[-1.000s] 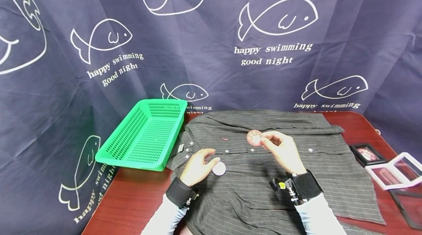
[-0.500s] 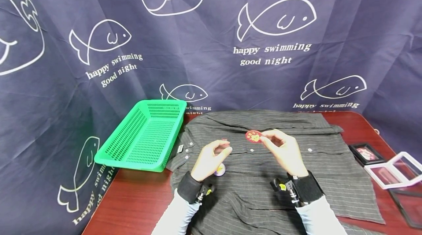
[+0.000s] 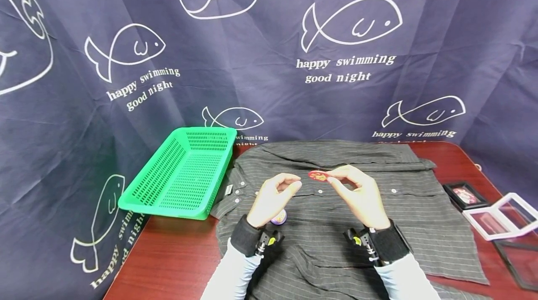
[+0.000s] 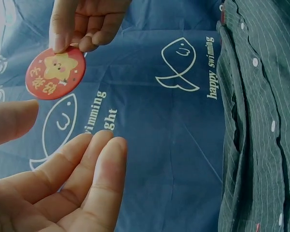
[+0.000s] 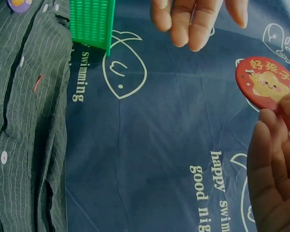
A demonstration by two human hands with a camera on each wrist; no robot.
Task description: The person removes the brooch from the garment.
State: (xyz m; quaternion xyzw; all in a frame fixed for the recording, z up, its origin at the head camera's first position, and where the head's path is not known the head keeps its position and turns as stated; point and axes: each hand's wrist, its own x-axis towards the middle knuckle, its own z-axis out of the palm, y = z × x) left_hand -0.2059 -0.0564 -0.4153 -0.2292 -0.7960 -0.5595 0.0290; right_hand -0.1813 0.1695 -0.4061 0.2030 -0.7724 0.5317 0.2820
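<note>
A round red pin badge (image 3: 318, 176) with a yellow star is pinched at its edge by the thumb and fingers of my right hand (image 3: 361, 199), above the shirt. In the left wrist view the badge (image 4: 55, 72) shows its printed face, with gold characters beside the star. My left hand (image 3: 271, 201) hovers just left of it, thumb and fingers apart and holding nothing. On the dark grey pinstriped shirt (image 3: 336, 225), near my left wrist, lies a purple-rimmed round badge (image 3: 279, 217). A small red bit (image 5: 37, 83) shows on the shirt in the right wrist view.
A green plastic basket (image 3: 164, 213) stands at the left of the red-brown table (image 3: 168, 253). On the right are a small black frame (image 3: 456, 197) with a round red item inside, a white folding frame (image 3: 470, 219) and a dark-edged frame (image 3: 510, 267). A blue curtain (image 3: 269, 57) hangs behind.
My left hand has moved right and up from beside the purple badge towards the red one. The red badge has been tipped flatter in my right hand, its star face now showing.
</note>
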